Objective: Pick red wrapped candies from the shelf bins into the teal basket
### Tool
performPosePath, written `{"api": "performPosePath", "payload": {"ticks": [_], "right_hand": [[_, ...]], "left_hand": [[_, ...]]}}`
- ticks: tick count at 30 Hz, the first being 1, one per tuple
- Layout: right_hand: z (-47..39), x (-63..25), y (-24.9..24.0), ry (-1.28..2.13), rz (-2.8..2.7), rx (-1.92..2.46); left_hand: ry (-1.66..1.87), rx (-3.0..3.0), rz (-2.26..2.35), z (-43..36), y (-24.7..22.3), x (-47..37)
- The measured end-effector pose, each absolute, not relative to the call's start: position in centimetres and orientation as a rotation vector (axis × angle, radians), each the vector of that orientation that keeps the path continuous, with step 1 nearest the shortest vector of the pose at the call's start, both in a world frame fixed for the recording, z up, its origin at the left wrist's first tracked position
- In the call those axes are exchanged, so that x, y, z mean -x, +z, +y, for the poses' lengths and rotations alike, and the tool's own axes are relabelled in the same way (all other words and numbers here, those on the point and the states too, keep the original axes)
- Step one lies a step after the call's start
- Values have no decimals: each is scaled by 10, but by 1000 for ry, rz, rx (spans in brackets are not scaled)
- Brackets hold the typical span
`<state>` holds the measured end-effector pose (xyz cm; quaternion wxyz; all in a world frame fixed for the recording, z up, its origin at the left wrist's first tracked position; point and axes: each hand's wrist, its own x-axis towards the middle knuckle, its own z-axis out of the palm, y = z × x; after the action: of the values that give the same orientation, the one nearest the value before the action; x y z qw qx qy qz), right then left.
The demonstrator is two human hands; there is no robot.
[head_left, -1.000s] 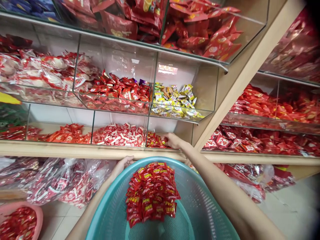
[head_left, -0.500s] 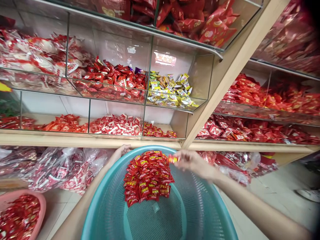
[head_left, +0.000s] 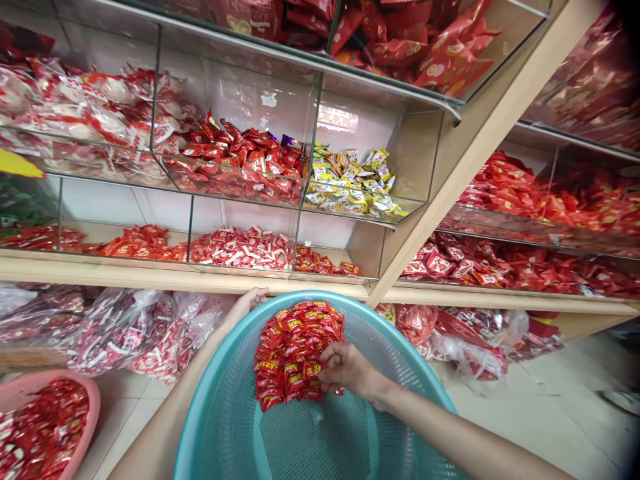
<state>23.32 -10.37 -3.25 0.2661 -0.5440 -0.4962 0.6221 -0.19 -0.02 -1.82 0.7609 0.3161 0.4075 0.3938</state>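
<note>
Red candy packets (head_left: 293,340) with yellow lettering are stacked in rows against the far side of a teal plastic basket (head_left: 220,373). My right hand (head_left: 345,368) is inside the basket at the right side of the stack. Its thumb and fingers are closed in a pinch on a red packet, mostly hidden by the fingertips. Outside the basket, my left hand (head_left: 249,303) rests at the far left rim, close to the shelf edge, its fingers curled and partly hidden. My left forearm runs along the basket's outer wall.
Glass-fronted shelves (head_left: 240,193) hold red, white and yellow wrapped sweets. Clear bags of sweets (head_left: 120,333) lie under the lowest shelf. A pink basket (head_left: 93,407) with red packets stands on the tiled floor at left. A wooden upright (head_left: 480,143) divides the shelves.
My right hand has moved down and left from above the right rim, carrying a red packet to the stack. My left hand stays at the rim. The view has shifted slightly.
</note>
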Motion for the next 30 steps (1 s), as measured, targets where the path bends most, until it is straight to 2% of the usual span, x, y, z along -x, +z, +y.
{"api": "performPosePath", "payload": {"ticks": [10, 13, 17, 23, 27, 30], "right_hand": [[-102, -231, -43, 1656, -1366, 1482], [-102, -232, -48, 1515, -1501, 1508], [-107, -235, -44, 1161, -1823, 1572], [-89, -246, 25, 735, -2065, 1517], [-26, -261, 72, 460, -2042, 1406], [30, -269, 78, 334, -2049, 1552]], "left_hand": [[828, -675, 883, -3, -11, 0], [834, -668, 882, -4, -10, 0], [830, -676, 864, -2, -14, 1], [819, -720, 866, 1, -19, 3], [838, -713, 895, 1, -17, 2], [835, -702, 871, 1, -18, 1]]}}
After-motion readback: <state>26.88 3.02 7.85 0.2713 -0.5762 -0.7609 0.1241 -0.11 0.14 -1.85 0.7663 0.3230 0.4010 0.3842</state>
